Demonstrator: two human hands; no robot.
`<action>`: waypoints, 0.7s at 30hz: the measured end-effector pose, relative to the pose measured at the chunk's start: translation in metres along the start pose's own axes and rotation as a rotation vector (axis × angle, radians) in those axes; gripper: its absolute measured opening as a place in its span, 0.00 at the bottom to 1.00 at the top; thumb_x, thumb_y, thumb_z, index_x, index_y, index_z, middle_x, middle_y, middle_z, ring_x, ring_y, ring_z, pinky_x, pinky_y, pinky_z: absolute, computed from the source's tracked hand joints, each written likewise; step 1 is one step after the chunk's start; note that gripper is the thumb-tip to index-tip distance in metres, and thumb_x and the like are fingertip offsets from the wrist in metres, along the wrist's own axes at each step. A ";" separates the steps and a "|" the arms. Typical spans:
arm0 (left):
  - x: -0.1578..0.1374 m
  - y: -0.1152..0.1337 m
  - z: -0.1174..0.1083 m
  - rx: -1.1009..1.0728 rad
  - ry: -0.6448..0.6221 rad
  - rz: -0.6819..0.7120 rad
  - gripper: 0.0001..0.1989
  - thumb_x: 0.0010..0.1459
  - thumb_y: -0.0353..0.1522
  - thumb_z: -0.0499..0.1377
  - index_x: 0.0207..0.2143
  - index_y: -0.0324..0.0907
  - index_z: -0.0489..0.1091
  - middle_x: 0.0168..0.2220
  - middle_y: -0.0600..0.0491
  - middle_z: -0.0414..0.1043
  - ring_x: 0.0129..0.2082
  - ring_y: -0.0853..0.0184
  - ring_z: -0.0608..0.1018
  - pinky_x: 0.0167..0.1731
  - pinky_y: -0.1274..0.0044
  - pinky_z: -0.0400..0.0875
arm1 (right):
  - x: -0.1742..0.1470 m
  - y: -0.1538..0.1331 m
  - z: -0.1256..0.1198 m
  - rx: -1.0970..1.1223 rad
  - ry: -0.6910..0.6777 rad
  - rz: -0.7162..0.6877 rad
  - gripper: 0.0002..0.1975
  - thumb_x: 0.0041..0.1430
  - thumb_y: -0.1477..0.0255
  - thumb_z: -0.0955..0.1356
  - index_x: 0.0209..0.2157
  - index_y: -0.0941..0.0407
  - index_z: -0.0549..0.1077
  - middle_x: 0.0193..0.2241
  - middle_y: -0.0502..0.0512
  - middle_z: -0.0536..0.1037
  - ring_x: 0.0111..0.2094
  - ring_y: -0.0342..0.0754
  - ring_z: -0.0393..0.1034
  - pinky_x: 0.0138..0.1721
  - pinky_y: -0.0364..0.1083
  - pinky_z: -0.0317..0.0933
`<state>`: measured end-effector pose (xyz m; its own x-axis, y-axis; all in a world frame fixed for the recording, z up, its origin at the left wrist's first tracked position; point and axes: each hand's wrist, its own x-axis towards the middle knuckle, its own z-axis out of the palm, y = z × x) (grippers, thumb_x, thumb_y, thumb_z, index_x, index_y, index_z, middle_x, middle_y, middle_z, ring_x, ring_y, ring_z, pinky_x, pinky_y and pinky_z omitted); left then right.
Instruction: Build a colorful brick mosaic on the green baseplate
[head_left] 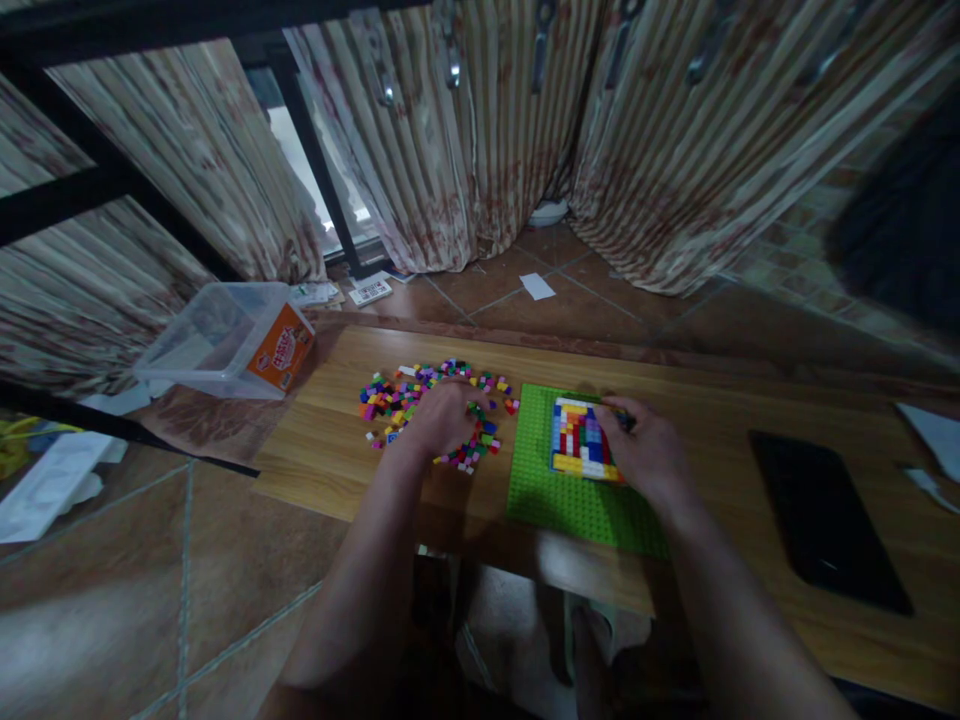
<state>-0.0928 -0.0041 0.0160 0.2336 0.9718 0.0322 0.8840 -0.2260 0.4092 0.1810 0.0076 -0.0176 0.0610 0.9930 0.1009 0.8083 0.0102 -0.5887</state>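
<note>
A green studded baseplate (559,495) lies on the wooden table (337,450). On it sits a flat patch of coloured bricks (579,440) in yellow, blue, red and white. My right hand (645,450) rests at the right edge of that patch, fingers curled; something small and dark shows at its fingertips, too dim to name. To the left spreads a loose pile of small coloured bricks (401,395). My left hand (446,415) lies palm down on that pile, fingers bent into the bricks; whether it grips one is hidden.
A clear plastic tub with an orange label (232,340) stands off the table's far left corner. A black tablet (821,515) lies at the right, white paper (934,435) beyond it. Striped curtains (480,130) hang behind; tiled floor surrounds the table.
</note>
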 end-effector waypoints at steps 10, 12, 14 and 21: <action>0.004 0.012 0.002 0.092 -0.023 -0.062 0.18 0.47 0.24 0.56 0.38 0.43 0.80 0.42 0.48 0.78 0.46 0.61 0.77 0.51 0.71 0.71 | 0.000 0.000 0.001 0.012 0.007 0.000 0.22 0.61 0.58 0.61 0.45 0.58 0.77 0.43 0.63 0.79 0.44 0.55 0.73 0.49 0.53 0.64; 0.004 0.012 0.002 0.089 -0.025 -0.063 0.18 0.47 0.23 0.55 0.37 0.42 0.80 0.41 0.48 0.78 0.45 0.61 0.77 0.51 0.72 0.71 | 0.000 0.001 0.002 0.015 0.003 0.003 0.22 0.61 0.58 0.62 0.45 0.58 0.77 0.43 0.63 0.79 0.43 0.55 0.73 0.48 0.53 0.64; 0.004 0.011 0.003 0.082 -0.027 -0.065 0.17 0.47 0.23 0.55 0.36 0.42 0.80 0.40 0.48 0.78 0.43 0.62 0.77 0.50 0.71 0.71 | 0.000 0.001 0.002 0.014 -0.002 0.004 0.23 0.61 0.57 0.61 0.45 0.58 0.77 0.41 0.63 0.79 0.42 0.55 0.73 0.47 0.53 0.65; 0.004 0.012 0.006 0.103 -0.006 -0.073 0.14 0.50 0.22 0.54 0.33 0.40 0.77 0.37 0.45 0.76 0.42 0.59 0.77 0.47 0.70 0.71 | -0.002 0.002 0.002 0.019 0.024 -0.017 0.22 0.62 0.57 0.62 0.45 0.56 0.77 0.41 0.61 0.79 0.41 0.54 0.73 0.45 0.53 0.65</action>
<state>-0.0788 -0.0031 0.0151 0.1695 0.9855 0.0003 0.9355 -0.1610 0.3146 0.1809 0.0063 -0.0204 0.0612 0.9896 0.1300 0.7979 0.0298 -0.6021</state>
